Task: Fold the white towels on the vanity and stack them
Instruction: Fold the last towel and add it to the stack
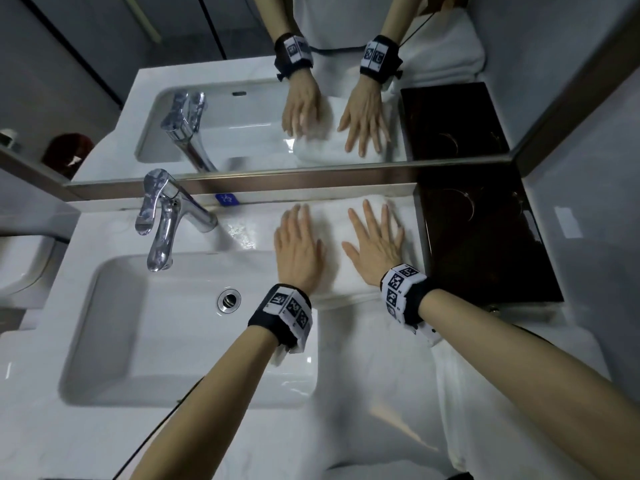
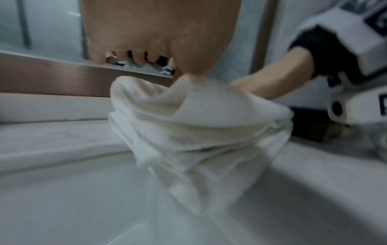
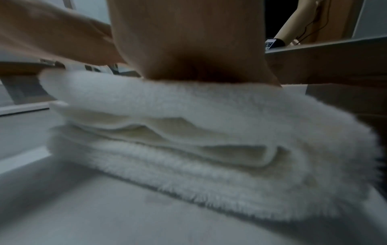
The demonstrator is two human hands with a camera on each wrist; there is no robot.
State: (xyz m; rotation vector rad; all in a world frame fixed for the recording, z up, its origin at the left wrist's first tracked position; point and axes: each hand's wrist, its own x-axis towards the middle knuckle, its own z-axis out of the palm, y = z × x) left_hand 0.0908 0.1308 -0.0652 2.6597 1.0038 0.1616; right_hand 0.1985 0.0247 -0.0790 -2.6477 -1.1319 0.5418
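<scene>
Vanity [image 1: 104, 427]: faucet [image 1: 166, 220], dark tray [image 1: 485, 244] beside towel [image 1: 336, 237]

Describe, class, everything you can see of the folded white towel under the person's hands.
The folded white towel is fluffy terry, stacked in several layers whose edges show in the wrist views. It lies flat on the vanity beside the basin, against the mirror ledge, next to a dark tray. The left hand and right hand press it with straight fingers.

The folded towel [image 1: 346, 244] lies on the vanity [image 1: 86, 441] at frame centre, right of the faucet [image 1: 166, 216] and sink [image 1: 145, 327], left of the tray [image 1: 485, 244] (mirror [image 1: 242, 98] behind); both hands rest flat on it: left hand [image 1: 298, 247], right hand [image 1: 377, 244]
</scene>
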